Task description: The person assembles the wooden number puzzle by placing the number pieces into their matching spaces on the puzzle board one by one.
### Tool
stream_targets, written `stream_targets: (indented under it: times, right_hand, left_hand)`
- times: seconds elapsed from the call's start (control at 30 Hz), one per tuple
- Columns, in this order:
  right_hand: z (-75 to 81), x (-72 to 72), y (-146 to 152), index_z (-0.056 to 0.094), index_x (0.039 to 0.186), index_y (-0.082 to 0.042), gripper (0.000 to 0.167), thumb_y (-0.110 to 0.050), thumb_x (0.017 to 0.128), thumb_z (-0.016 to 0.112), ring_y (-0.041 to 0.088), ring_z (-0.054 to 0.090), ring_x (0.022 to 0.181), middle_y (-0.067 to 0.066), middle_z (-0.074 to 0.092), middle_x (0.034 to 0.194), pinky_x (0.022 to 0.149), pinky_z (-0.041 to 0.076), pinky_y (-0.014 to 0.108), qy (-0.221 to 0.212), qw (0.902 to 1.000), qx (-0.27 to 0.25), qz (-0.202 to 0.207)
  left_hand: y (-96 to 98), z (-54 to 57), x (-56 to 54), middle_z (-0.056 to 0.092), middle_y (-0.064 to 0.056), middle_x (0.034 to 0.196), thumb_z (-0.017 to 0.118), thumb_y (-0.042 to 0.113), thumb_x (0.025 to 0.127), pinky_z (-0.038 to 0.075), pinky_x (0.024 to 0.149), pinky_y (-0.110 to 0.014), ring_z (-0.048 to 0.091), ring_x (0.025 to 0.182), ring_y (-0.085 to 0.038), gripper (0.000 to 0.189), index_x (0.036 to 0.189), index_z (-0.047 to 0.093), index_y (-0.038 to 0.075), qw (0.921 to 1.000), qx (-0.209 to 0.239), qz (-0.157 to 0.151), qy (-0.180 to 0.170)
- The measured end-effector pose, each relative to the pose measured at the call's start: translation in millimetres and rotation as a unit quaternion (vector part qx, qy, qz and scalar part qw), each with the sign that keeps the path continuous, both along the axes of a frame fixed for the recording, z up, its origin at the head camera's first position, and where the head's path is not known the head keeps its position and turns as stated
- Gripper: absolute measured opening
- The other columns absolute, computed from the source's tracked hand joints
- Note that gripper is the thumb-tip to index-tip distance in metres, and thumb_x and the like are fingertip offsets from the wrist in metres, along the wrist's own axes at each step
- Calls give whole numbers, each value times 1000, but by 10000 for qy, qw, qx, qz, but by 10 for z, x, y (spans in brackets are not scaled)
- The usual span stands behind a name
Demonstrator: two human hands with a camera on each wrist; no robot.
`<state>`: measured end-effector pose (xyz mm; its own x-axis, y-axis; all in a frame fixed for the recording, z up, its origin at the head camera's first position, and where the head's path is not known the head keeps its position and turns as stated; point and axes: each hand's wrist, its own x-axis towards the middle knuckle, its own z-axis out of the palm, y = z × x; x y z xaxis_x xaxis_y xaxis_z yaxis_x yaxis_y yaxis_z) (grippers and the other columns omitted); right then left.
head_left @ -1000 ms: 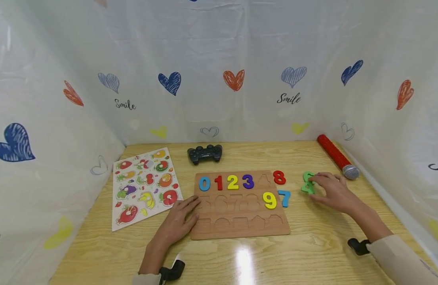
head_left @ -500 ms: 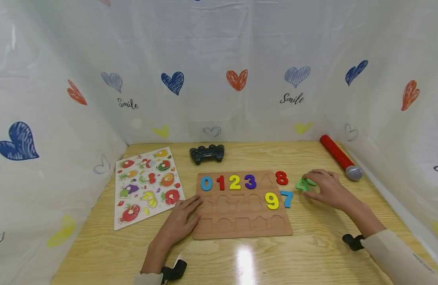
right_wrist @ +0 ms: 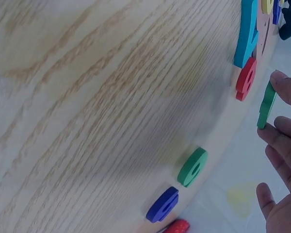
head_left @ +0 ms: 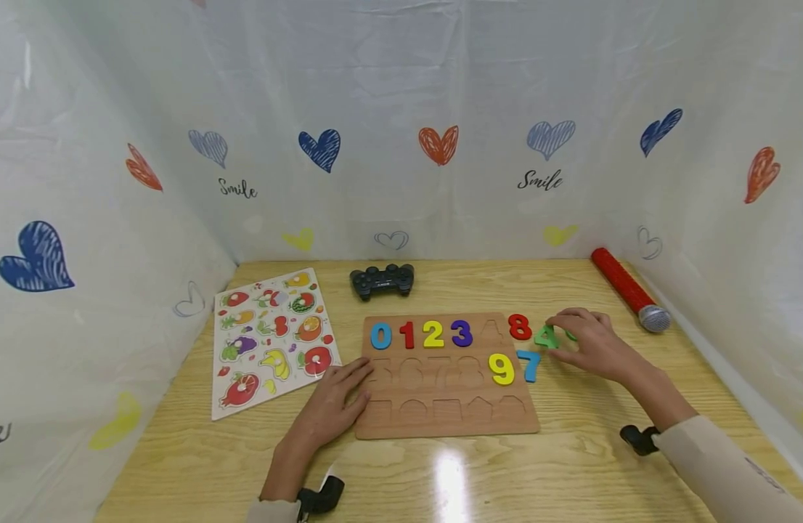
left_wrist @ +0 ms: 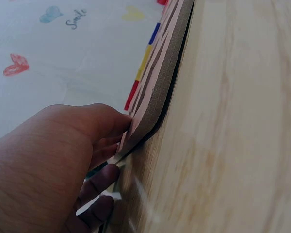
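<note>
The right hand (head_left: pixel 591 345) pinches a green number 4 (head_left: pixel 546 337) between thumb and fingertips, above the table to the right of the wooden number board (head_left: pixel 434 393). In the right wrist view the green 4 (right_wrist: pixel 267 105) is seen edge-on, off the tabletop. The left hand (head_left: pixel 329 407) rests at the board's left edge with its fingers fairly straight, touching it. A blue 0 (head_left: pixel 380 336), red 1 (head_left: pixel 407 335), yellow 2 (head_left: pixel 433 335) and purple 3 (head_left: pixel 462 333) sit along the top row. A yellow 9 (head_left: pixel 502 370) lies on the board's right side.
A red 8 (head_left: pixel 520 327) and blue 7 (head_left: pixel 528 365) lie by the board's right edge. Another green number (right_wrist: pixel 192 167) and a purple one (right_wrist: pixel 163 204) lie on the table. Around stand a fruit puzzle (head_left: pixel 271 391), game controller (head_left: pixel 382 281) and red microphone (head_left: pixel 626 285).
The right hand has drawn the green 4 leftward, away from the other green number and closer to the red 8. The left hand stays on the board's edge.
</note>
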<state>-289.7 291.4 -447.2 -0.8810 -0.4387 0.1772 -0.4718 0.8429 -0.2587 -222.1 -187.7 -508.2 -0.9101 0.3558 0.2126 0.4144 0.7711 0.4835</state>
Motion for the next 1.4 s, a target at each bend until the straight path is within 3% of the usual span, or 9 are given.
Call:
stream_targets:
  times: [0.8, 1.4]
  right_hand:
    - [2, -135, -251, 67, 123, -7, 44, -31, 88, 79, 42, 43, 127, 14, 66, 122, 97, 24, 66, -178, 9994, 2, 297]
    - [-57, -232, -387, 65, 127, -1, 52, -25, 84, 82, 42, 43, 126, 19, 63, 125, 97, 25, 63, -199, 9987, -74, 469]
  left_hand:
    - [8, 5, 1, 47, -4, 152, 64, 25, 98, 42, 101, -46, 47, 120, -26, 49, 143, 57, 10, 10000, -6, 34, -60]
    - [-3, -12, -4, 47, -3, 152, 64, 27, 98, 44, 97, -45, 47, 115, -23, 48, 143, 57, 11, 10000, 6, 36, 43]
